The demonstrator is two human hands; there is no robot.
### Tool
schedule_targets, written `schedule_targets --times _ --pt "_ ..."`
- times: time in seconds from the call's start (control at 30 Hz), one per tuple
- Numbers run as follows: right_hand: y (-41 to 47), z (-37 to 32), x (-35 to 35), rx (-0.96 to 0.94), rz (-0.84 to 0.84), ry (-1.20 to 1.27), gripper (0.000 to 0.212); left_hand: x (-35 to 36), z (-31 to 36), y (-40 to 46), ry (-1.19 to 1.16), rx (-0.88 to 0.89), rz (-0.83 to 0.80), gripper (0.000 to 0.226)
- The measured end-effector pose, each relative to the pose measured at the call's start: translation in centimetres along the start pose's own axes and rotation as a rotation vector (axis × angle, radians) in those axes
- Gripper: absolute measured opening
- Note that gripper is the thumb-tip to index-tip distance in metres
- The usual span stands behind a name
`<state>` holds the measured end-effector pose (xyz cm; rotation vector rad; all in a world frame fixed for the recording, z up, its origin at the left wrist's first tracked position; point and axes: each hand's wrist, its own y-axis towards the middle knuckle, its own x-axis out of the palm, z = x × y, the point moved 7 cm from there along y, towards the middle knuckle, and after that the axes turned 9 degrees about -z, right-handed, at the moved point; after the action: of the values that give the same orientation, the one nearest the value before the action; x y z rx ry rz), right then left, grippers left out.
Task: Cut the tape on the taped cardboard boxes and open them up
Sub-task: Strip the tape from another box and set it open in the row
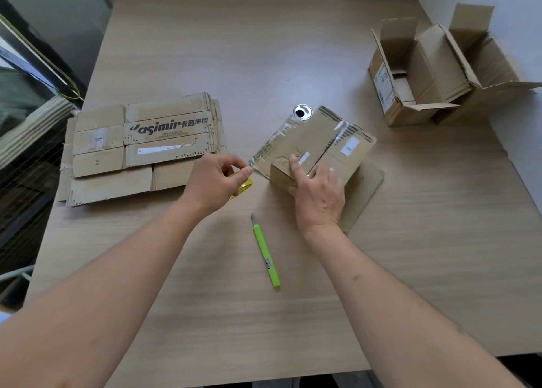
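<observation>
Pale wood-grain table (293, 50) fills our view, with one round metal grommet (303, 112) set in its top. We count one stack of flattened cartons (140, 147) at our left, two opened boxes (434, 74) standing side by side at far right with their flaps up, and one taped box (319, 144) near the middle. What the opened boxes hold we cannot tell. Our right hand (318, 194) rests on the taped box, forefinger straight and pressing its top. Our left hand (215, 179) pinches a clear tape strip (272, 144) peeling off that box, and something yellow shows beneath its fingers. One green utility knife (266, 252) lies on the table between our forearms, untouched.
</observation>
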<state>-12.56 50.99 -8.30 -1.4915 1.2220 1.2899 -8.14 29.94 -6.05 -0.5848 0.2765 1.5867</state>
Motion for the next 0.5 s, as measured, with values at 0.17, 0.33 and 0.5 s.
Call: schedule_targets --times 0.17,0.33,0.5 --pt "-0.8 3.0 -1.0 -0.081 0.056 0.097 0.064 1.0 1.2 -0.1 -0.051 0.004 -0.076 0.011" --pt "-2.0 4.6 -1.2 -0.137 -0.026 0.190 0.070 2.7 3.4 -0.5 -0.069 0.015 -0.194 0.011" --pt "-1.9 5.3 -1.6 -0.039 -0.198 0.657 0.043 3.9 5.3 -1.4 -0.025 0.030 -0.284 0.010"
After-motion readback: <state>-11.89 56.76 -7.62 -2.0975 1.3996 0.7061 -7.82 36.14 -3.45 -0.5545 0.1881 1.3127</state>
